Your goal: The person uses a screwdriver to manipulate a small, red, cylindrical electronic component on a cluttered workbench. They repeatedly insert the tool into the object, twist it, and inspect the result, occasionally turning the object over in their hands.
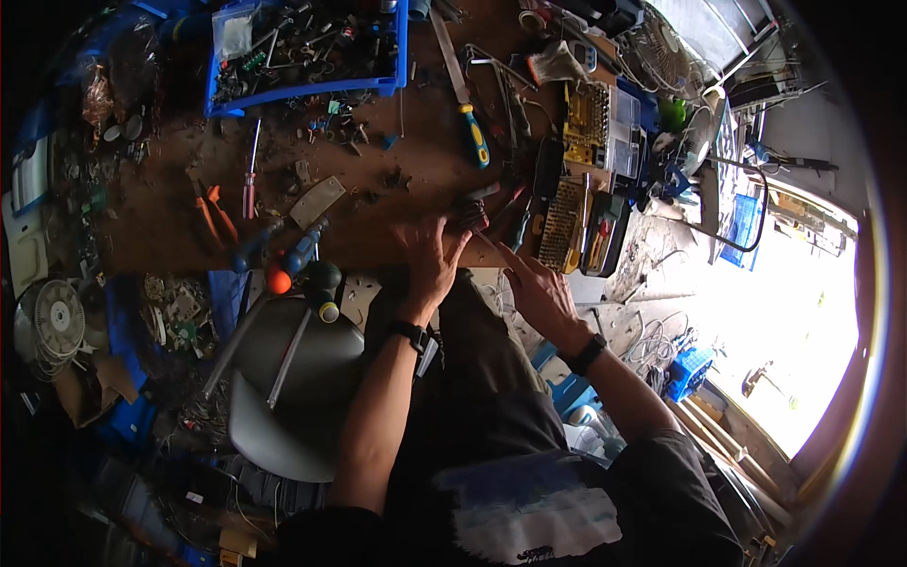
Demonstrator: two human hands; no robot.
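Observation:
My left hand [433,262] rests at the bench's near edge, fingers spread and thumb pointing toward a small dark-red object [471,215], whose exact kind I cannot make out. Any contact between them is unclear. On the other side, my right hand [543,298] reaches in with its index finger stretched toward the same object. A thin strip seems to run from the object toward that fingertip. No firm grip shows in either hand. Right of the object lie slim hand tools, one of them a dark-handled tool [521,230].
The brown workbench [368,248] carries a blue tray [326,92] of loose hardware, a file [472,137], a screwdriver [249,194], orange-handled pliers [215,213] and a yellow bit set [560,227]. Screwdrivers with ball handles [279,281] jut over the near edge above a grey chair [274,439].

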